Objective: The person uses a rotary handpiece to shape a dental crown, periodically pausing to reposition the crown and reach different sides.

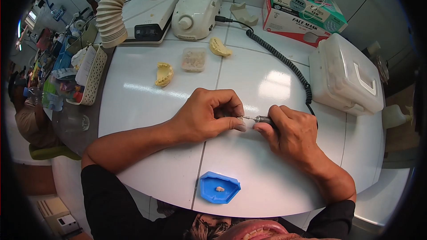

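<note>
My right hand [293,131] is wrapped round a dark rotary handpiece [265,120], its thin metal bit pointing left. The bit's tip meets the fingertips of my left hand [209,113], which pinch a small pale piece [240,119], mostly hidden between thumb and fingers. Below the hands, near the table's front edge, a blue tray [207,189] holds a small pinkish-white piece [219,189]. Beyond my left hand lie two yellow dental casts [164,74] [219,47] and a clear box [194,59] of small pale pieces.
At the back stand a white control unit [195,15], a ribbed hose [111,13] and mask boxes [298,18]. A coiled cord [284,60] runs down to the right, beside a white case [347,75]. A basket [94,76] is at left; another person [33,120] sits beyond.
</note>
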### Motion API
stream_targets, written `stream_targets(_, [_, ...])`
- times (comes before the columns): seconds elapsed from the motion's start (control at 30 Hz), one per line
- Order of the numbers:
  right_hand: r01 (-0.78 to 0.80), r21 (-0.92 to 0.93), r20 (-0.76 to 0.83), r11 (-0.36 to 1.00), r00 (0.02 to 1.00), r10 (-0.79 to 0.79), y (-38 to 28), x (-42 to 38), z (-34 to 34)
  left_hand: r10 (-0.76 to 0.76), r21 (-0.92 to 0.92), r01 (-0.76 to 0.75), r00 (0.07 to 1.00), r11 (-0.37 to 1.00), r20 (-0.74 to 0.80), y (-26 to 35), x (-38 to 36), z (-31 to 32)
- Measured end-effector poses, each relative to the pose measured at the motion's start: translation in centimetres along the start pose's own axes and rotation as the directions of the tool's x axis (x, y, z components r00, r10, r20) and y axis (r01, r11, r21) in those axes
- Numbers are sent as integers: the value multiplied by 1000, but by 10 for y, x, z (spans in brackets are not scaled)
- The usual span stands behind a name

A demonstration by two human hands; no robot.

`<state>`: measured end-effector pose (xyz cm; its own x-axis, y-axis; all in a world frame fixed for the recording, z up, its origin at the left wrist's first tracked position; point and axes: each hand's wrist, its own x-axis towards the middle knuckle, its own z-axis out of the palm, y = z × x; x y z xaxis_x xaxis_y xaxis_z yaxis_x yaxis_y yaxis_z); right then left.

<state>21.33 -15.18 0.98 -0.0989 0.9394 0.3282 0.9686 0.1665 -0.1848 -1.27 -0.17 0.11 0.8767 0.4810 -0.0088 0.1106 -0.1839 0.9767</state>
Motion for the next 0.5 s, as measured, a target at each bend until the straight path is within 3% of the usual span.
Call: stream_targets(0.5, [22,-19,12,1000,1000,-22,0,1,-1,-7,27,7,1000,1000,-2,0,0,0])
